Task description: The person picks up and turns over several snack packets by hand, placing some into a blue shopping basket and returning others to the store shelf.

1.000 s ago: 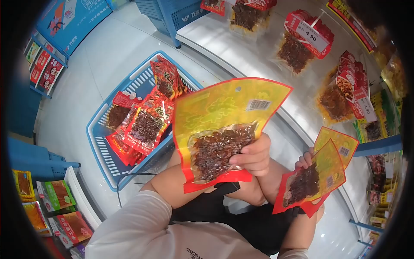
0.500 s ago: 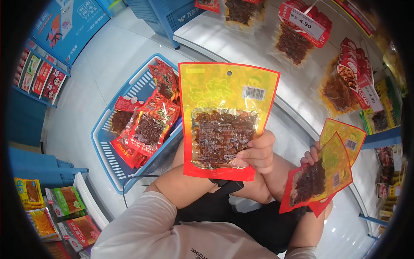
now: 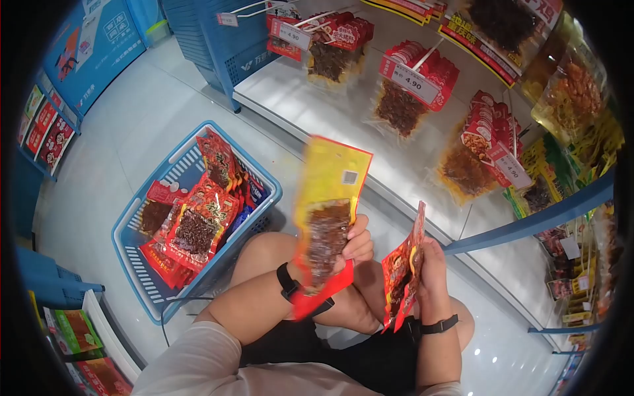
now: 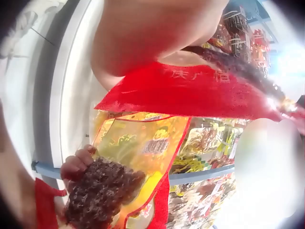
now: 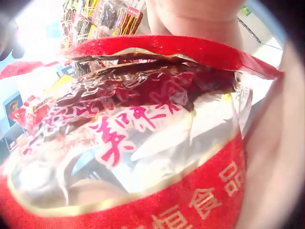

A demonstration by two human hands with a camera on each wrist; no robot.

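Note:
My left hand (image 3: 357, 239) pinches the right edge of a flat bag of dark dried meat (image 3: 327, 237) with a yellow back, a barcode and a red bottom strip. The bag is tilted and blurred in the head view. Its red strip (image 4: 181, 90) spans the left wrist view below that hand. To the right, my right hand (image 3: 433, 270) grips two similar bags (image 3: 401, 280), now seen nearly edge-on with a red printed front showing. Their red edges and clear windows (image 5: 157, 114) fill the right wrist view. Part of the right hand's fingers is hidden.
A blue shopping basket (image 3: 191, 292) holding several red meat packs (image 3: 198, 228) stands on the floor at the left. Shelving with hanging packs (image 3: 403, 99) and price tags runs along the right, crossed by a blue rail (image 3: 541, 218). More packs (image 3: 78, 330) sit lower left.
The left hand's bag has swung from facing the camera to a slant. The right hand's bags have turned from yellow backs to edge-on with red fronts. The head view has shifted toward the shelves.

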